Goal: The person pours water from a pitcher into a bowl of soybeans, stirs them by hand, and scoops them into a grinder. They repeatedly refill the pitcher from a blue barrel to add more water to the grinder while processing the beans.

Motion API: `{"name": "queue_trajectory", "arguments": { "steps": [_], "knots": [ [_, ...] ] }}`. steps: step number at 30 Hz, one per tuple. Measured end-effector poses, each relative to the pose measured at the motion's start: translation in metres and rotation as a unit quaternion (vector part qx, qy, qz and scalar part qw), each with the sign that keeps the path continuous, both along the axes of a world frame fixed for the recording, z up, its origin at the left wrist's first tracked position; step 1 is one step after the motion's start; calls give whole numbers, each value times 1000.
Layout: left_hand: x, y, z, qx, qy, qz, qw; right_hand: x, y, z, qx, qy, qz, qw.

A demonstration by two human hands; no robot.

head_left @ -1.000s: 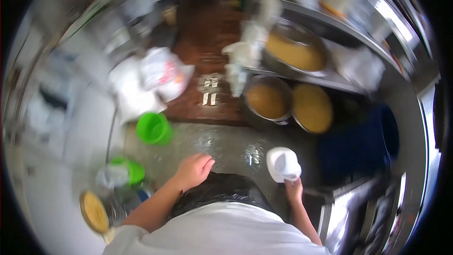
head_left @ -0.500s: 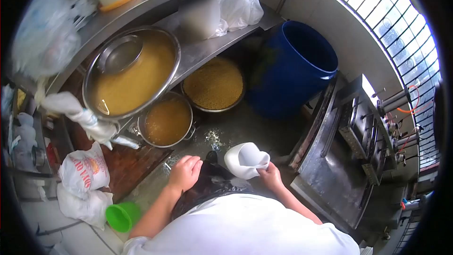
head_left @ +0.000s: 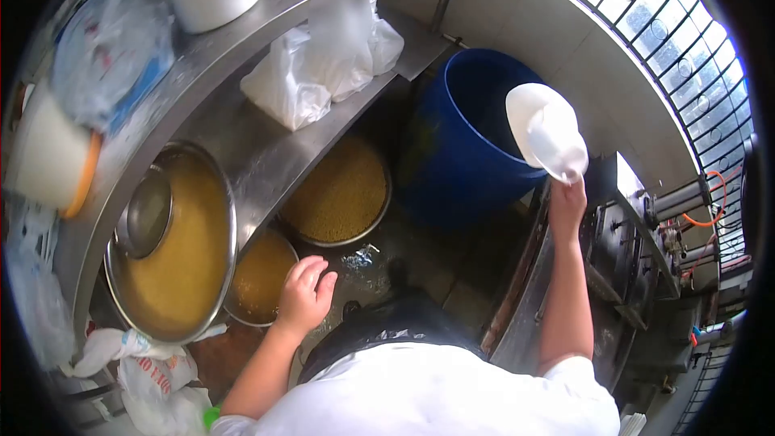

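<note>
My right hand (head_left: 568,203) grips the narrow end of a white plastic scoop (head_left: 534,117). I hold the scoop up at the right rim of a tall blue barrel (head_left: 456,161), its wide mouth partly over the barrel's opening. The barrel's inside is dark, and what it holds is hidden. My left hand (head_left: 305,297) hovers with nothing in it, thumb away from the fingers. Near that hand is a metal pot (head_left: 262,278) with cloudy amber liquid. Behind the pot stands a round metal basin (head_left: 339,198) full of small yellow grains.
A large steel basin (head_left: 232,250) of yellow contents at left has a metal bowl (head_left: 145,214) in it. White plastic bags (head_left: 291,85) sit on the steel shelf (head_left: 234,145). Metal equipment (head_left: 638,250) lines the right side. Whitish bits (head_left: 359,257) lie on the wet floor.
My right hand has raised the scoop from near my waist up and right to the barrel. My left hand has shifted slightly, its fingers loosening. The view has turned right.
</note>
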State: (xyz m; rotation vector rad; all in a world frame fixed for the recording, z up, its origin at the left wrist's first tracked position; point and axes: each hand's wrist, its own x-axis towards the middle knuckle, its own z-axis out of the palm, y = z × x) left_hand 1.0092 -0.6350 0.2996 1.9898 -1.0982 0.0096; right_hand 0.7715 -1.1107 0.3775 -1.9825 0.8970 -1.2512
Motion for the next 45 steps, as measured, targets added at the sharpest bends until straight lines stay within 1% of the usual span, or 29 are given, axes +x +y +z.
{"name": "queue_trajectory", "arguments": {
  "steps": [1,2,4,6,7,8,9,10,11,12,14,15,17,18,20,22,26,29,32,36,37,38,39,40,41,42,43,44,45],
  "knots": [
    [1,-9,-6,4,45,8,999,16,-34,4,-71,120,-24,990],
    [4,-23,-10,8,89,19,996,32,-79,-13,-124,166,-15,978],
    [12,-53,-2,20,28,27,999,79,-159,-46,-175,289,-28,941],
    [16,-80,-1,48,19,39,998,125,-222,-87,-106,431,-34,895],
    [20,-96,-1,56,2,62,997,143,-257,-113,-92,520,4,849],
    [25,-113,1,61,-6,77,995,162,-305,-163,-62,576,35,814],
    [28,-128,4,69,21,112,991,181,-326,-194,-66,673,55,734],
    [27,-141,8,78,51,146,985,197,-348,-236,34,730,98,675],
    [27,-156,11,83,69,164,981,204,-308,-193,5,786,168,595],
    [27,-167,10,89,68,169,979,204,-314,-223,-5,780,180,599],
    [23,-191,14,113,75,194,972,211,-334,-322,87,823,119,548],
    [20,-199,15,127,92,206,966,217,-348,-381,104,866,173,458],
    [19,-215,5,137,127,241,952,222,-323,-385,92,841,262,464],
    [14,-220,-3,133,156,268,941,229,-311,-375,91,836,269,469],
    [14,-232,-12,136,172,284,933,245,-287,-341,143,779,249,557],
    [14,-247,-8,160,188,250,936,261,-276,-328,191,715,228,633],
    [18,-260,-5,191,132,249,940,295,-284,-368,229,644,294,668],
    [14,-256,-12,150,146,297,932,306,-293,-423,200,634,260,701],
    [9,-253,-3,117,135,329,927,301,-294,-466,152,589,182,772],
    [4,-236,5,90,100,342,930,278,-304,-489,120,440,87,885],
    [2,-229,6,79,78,342,933,274,-304,-470,141,404,86,900],
    [-2,-221,7,69,57,343,935,267,-311,-446,202,380,130,893],
    [-8,-212,8,52,92,363,926,262,-313,-408,265,356,169,880],
    [-14,-201,10,37,90,373,923,255,-304,-372,382,194,180,886],
    [-19,-188,13,38,96,369,924,251,-281,-318,486,28,188,853],
    [-26,-175,16,38,102,365,925,246,-265,-264,473,28,202,857],
    [-34,-162,20,30,93,366,925,238,-247,-212,479,15,162,863],
    [-44,-146,17,15,90,374,923,235,-232,-182,483,1,122,867],
    [-55,-128,13,12,73,377,923,227,-240,-181,439,-27,137,887]
  ]
}}
